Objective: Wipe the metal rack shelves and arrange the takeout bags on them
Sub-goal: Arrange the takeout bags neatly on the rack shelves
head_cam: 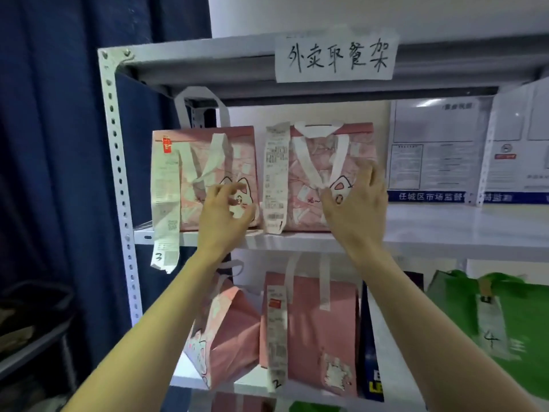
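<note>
Two pink takeout bags stand side by side on the rack's upper shelf (445,221), at its left end. The right hand (353,203) grips the right pink bag (356,144) at its right front edge. The left hand (224,212) lies curled against the left pink bag (237,150); whether it pinches anything is unclear. Long receipts (274,173) hang over both fronts. On the shelf below are two more pink bags (323,337), a dark bag (371,352) and a green bag (534,337).

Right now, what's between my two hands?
In the head view, a long white receipt hangs down the right pink bag, between left hand and right hand.
</note>
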